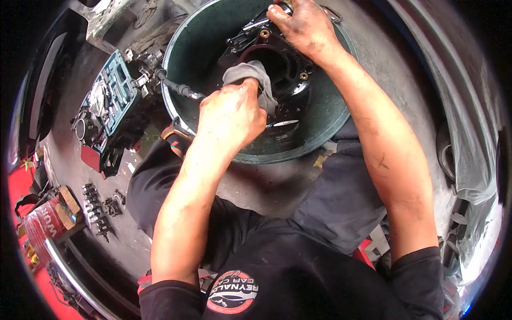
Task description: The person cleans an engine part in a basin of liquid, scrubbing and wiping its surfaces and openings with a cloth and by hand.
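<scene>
My left hand (232, 114) is closed around a grey rag (248, 74), which is bunched over its fingers beside the round opening of a dark, wet-looking metal engine part (288, 56). The part has brass-coloured bushings and stands tilted inside a large green tub (178, 125). At the far side, my right hand (306, 29) grips the part's upper edge, with the thumb on the near side and some fingers cut off by the frame. A slim white-and-blue item (282, 124) lies low in the tub, below the part.
Left of the tub are a blue tool case (118, 88) and a metal assembly with a shaft (176, 85). A crankshaft-like part (95, 210) lies on the floor near a red box (48, 221). Clear plastic sheeting (464, 122) hangs at right.
</scene>
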Demonstrator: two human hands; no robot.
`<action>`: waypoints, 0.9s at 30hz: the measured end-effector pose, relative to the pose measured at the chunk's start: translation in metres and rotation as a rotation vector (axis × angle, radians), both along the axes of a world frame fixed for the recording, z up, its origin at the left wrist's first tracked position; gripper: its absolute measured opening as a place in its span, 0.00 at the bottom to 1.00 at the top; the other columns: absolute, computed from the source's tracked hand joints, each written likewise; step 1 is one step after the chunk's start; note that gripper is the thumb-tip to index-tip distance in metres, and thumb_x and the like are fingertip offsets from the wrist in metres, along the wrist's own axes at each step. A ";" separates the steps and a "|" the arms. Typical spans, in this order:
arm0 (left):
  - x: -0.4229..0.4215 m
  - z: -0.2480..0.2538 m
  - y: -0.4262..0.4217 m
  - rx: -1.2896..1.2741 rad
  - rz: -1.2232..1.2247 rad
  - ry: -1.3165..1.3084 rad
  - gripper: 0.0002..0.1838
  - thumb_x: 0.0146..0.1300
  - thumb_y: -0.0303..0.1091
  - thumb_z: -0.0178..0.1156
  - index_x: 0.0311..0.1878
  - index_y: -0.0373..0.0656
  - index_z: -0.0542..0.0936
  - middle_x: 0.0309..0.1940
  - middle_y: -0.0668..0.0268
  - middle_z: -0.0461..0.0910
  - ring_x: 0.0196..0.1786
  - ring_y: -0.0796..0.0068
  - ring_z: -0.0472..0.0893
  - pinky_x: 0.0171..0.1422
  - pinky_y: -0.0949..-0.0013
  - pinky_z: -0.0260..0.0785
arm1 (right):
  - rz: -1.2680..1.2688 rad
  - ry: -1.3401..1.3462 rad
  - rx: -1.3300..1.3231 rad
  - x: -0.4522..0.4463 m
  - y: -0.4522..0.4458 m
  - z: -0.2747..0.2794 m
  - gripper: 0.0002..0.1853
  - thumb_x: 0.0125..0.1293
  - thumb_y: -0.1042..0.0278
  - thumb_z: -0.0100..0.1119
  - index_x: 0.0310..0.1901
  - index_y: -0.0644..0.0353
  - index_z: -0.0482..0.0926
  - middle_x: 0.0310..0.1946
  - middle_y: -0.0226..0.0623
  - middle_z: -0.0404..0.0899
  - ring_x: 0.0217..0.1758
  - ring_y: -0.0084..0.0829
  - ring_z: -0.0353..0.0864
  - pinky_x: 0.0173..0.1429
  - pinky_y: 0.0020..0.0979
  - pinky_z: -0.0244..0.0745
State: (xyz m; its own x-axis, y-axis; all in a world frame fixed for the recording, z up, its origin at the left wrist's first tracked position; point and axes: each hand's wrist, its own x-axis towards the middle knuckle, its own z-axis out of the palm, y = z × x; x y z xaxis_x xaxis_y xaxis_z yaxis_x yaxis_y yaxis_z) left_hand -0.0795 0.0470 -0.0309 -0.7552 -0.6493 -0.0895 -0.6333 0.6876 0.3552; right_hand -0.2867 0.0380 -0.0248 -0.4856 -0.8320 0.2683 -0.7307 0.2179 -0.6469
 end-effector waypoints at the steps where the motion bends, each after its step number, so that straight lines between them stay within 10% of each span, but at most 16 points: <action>1: 0.000 -0.010 -0.004 -0.012 -0.049 0.034 0.16 0.50 0.32 0.64 0.41 0.32 0.78 0.39 0.41 0.83 0.46 0.42 0.83 0.51 0.50 0.75 | 0.027 0.061 -0.013 -0.002 0.001 -0.002 0.19 0.66 0.54 0.56 0.48 0.61 0.78 0.47 0.52 0.83 0.52 0.51 0.82 0.58 0.46 0.74; 8: -0.001 0.006 -0.013 0.707 -0.072 0.257 0.22 0.49 0.28 0.65 0.49 0.31 0.78 0.39 0.49 0.80 0.43 0.61 0.80 0.53 0.65 0.72 | 0.015 -0.113 0.037 -0.005 0.004 0.008 0.19 0.66 0.55 0.55 0.50 0.61 0.79 0.47 0.52 0.83 0.54 0.49 0.82 0.62 0.45 0.73; 13: -0.013 -0.002 -0.015 0.300 -0.126 0.012 0.21 0.53 0.30 0.62 0.51 0.32 0.77 0.48 0.42 0.81 0.58 0.44 0.79 0.63 0.54 0.70 | -0.006 -0.096 0.140 0.007 0.000 0.012 0.21 0.66 0.55 0.54 0.51 0.64 0.78 0.48 0.54 0.83 0.54 0.49 0.82 0.59 0.45 0.76; 27: -0.006 0.017 -0.022 0.358 -0.135 -0.066 0.24 0.52 0.30 0.61 0.54 0.32 0.77 0.49 0.38 0.80 0.58 0.43 0.79 0.64 0.54 0.70 | 0.126 0.005 -0.057 0.005 -0.002 0.005 0.19 0.63 0.56 0.56 0.46 0.63 0.79 0.47 0.54 0.82 0.53 0.53 0.82 0.58 0.46 0.75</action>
State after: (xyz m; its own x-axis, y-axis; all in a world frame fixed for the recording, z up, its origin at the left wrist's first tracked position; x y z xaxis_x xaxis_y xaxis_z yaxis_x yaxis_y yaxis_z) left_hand -0.0854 0.0246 -0.0141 -0.8166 -0.4635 -0.3441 -0.5754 0.6058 0.5495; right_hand -0.2820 0.0355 -0.0193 -0.3768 -0.8696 0.3192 -0.7535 0.0873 -0.6516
